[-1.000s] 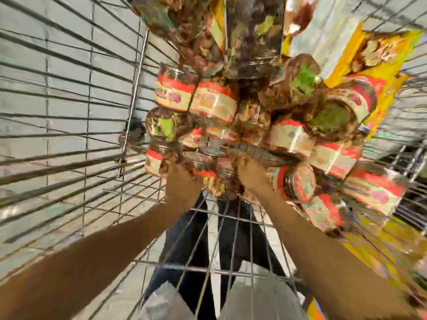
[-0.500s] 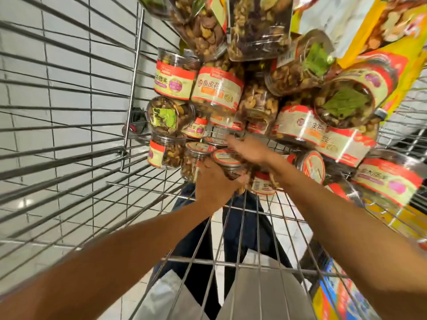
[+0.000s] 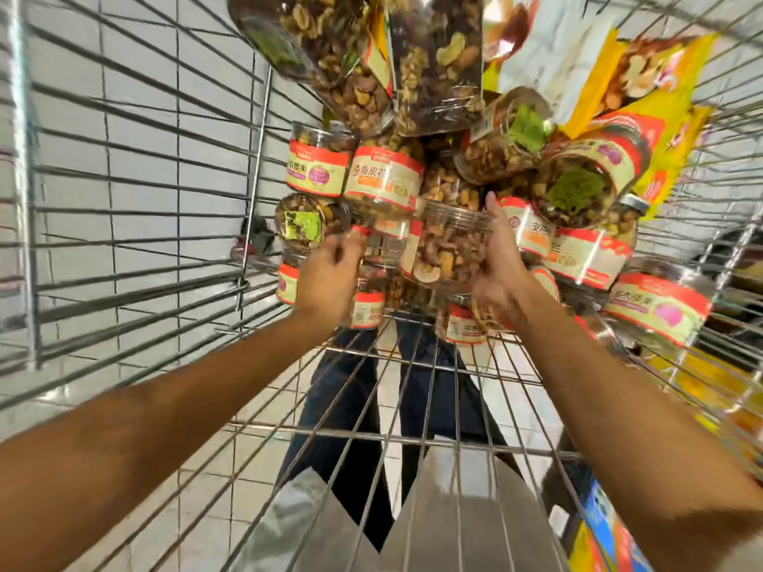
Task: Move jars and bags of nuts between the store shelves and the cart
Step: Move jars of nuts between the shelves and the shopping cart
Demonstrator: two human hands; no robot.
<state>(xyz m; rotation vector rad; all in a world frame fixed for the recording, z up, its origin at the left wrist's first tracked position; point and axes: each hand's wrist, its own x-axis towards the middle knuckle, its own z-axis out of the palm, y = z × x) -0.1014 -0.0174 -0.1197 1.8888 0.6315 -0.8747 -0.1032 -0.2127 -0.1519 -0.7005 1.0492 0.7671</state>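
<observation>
Right hand (image 3: 497, 268) grips a jar (image 3: 450, 245) clear of the pile, ready to lift. Left hand (image 3: 330, 278) clasps another jar (image 3: 367, 299) near the cart's (image 3: 413, 437) front edge.

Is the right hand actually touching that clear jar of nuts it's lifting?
Touching. In the head view the right hand wraps the side of the clear jar, thumb and palm pressed against the plastic.

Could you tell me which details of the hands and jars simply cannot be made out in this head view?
- Left hand: its fingers are motion-blurred, so whether they grip a jar is uncertain.
- Jar held by the right hand: its label is turned away and unreadable.
- Jars under both hands: mostly covered by hands and the held jar.
- Nut bags: tops cut off by the upper edge.
- Cart: wires streaked by blur.
</observation>
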